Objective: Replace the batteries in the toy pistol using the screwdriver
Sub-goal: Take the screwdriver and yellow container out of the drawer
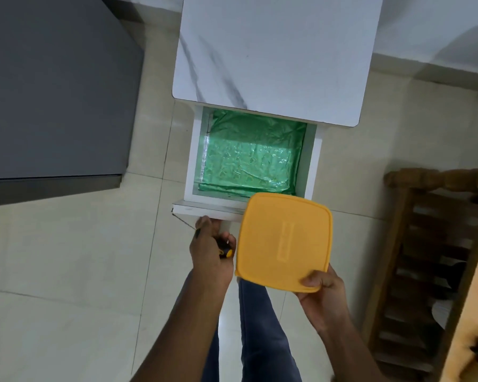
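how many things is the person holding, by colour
yellow: 1, the container lid in the right hand
black and yellow: 1, the screwdriver in the left hand
total: 2

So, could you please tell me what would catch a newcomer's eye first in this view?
Probably the yellow container, held by its near corner in the right hand, just in front of the open drawer. Next comes the shiny green sheet lining that drawer, below the white marble-patterned tabletop. The left hand closes around a black-and-yellow screwdriver at the drawer's front edge.
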